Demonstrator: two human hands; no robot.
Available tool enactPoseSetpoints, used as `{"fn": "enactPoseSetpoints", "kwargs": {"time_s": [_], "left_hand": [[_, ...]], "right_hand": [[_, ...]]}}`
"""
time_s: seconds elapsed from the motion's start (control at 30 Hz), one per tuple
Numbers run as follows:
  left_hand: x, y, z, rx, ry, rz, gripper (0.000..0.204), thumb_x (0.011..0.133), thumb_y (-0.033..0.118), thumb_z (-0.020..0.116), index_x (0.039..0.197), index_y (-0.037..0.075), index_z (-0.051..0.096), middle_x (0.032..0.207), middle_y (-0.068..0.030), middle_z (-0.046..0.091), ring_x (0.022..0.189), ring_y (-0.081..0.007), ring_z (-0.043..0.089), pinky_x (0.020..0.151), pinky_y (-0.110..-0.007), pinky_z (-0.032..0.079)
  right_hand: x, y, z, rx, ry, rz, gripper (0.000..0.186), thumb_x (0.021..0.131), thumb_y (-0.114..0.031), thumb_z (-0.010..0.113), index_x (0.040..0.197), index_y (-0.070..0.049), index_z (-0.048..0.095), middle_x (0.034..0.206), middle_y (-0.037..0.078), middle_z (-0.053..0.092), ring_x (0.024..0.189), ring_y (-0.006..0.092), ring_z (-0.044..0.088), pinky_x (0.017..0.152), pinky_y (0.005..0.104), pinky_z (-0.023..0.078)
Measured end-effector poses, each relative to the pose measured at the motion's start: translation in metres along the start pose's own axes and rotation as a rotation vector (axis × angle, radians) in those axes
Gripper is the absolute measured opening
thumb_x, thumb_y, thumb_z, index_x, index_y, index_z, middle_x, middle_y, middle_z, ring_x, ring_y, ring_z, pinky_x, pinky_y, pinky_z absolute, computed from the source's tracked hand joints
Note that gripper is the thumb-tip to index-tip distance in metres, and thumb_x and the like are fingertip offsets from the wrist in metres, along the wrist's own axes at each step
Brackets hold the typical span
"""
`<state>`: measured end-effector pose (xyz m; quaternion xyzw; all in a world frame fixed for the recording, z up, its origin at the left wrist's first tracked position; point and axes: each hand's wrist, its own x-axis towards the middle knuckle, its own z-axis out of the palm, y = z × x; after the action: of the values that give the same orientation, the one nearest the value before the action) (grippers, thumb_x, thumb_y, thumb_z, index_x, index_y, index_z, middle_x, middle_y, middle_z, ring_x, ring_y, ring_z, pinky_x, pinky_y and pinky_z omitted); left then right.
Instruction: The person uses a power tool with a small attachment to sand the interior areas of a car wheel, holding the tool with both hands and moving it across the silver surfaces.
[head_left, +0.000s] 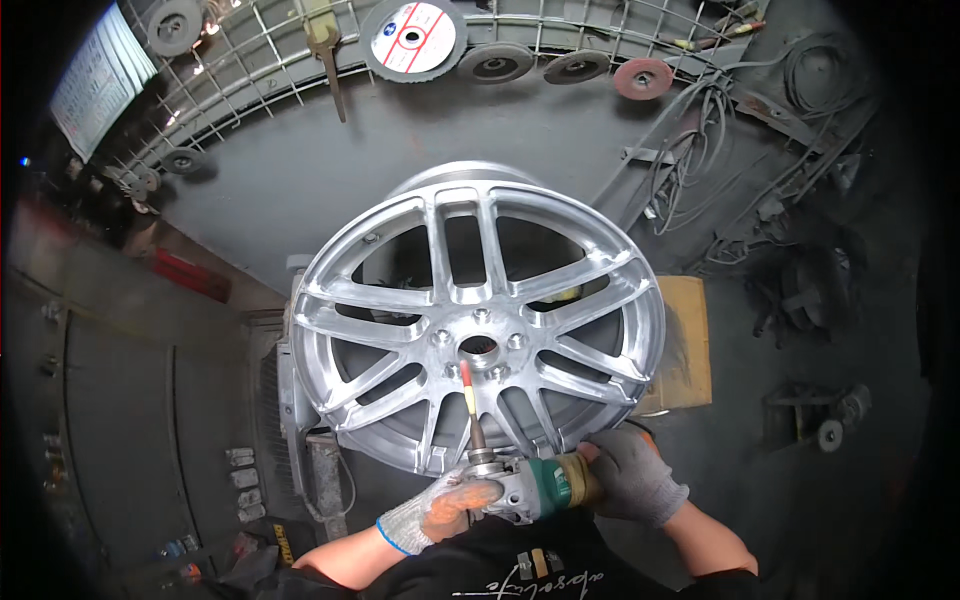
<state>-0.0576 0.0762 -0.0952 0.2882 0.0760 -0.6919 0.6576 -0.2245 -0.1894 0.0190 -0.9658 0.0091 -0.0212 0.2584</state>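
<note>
A bare silver multi-spoke wheel rim lies face up before me. I hold a green and silver power tool with a long spindle and red-and-yellow tip over the rim, below its centre hole; contact with the metal is unclear. My left hand, in a pale glove with orange, is closed round the tool's metal head. My right hand, in a grey glove, is closed on the rear body of the tool.
Abrasive discs and a file-like tool hang along a wire rack. Cables droop at right. Cardboard is beside the rim, another grinder at far right, a red object at left.
</note>
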Motion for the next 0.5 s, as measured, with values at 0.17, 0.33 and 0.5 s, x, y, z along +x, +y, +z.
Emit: {"fn": "enactPoseSetpoints", "kwargs": {"time_s": [0.17, 0.33, 0.5], "left_hand": [[-0.008, -0.019, 0.089, -0.010, 0.108, 0.244, 0.066, 0.081, 0.015, 0.079, 0.138, -0.002, 0.049, 0.121, -0.0157, 0.066, 0.111, -0.0286, 0.067, 0.097, -0.044, 0.055], [0.001, -0.033, 0.107, -0.006, 0.087, 0.320, 0.067, 0.080, 0.012, 0.079, 0.139, -0.001, 0.048, 0.125, -0.0169, 0.064, 0.113, -0.0276, 0.066, 0.095, -0.040, 0.056], [0.017, -0.051, 0.062, 0.010, 0.178, 0.351, 0.061, 0.085, 0.004, 0.073, 0.140, 0.000, 0.047, 0.126, -0.0154, 0.064, 0.114, -0.0261, 0.066, 0.094, -0.037, 0.057]], "right_hand": [[-0.011, 0.032, -0.015, 0.002, 0.081, -0.162, 0.064, 0.064, -0.022, 0.082, 0.120, -0.002, 0.059, 0.109, 0.013, 0.061, 0.101, 0.0337, 0.061, 0.091, 0.0484, 0.047], [-0.015, 0.050, -0.032, -0.037, 0.127, -0.258, 0.064, 0.061, -0.019, 0.082, 0.119, -0.002, 0.059, 0.108, 0.013, 0.063, 0.099, 0.0341, 0.062, 0.090, 0.0488, 0.047], [-0.015, 0.050, -0.059, -0.085, 0.094, -0.279, 0.069, 0.063, -0.024, 0.084, 0.125, -0.005, 0.059, 0.113, 0.012, 0.061, 0.101, 0.0332, 0.061, 0.091, 0.0479, 0.047]]}}
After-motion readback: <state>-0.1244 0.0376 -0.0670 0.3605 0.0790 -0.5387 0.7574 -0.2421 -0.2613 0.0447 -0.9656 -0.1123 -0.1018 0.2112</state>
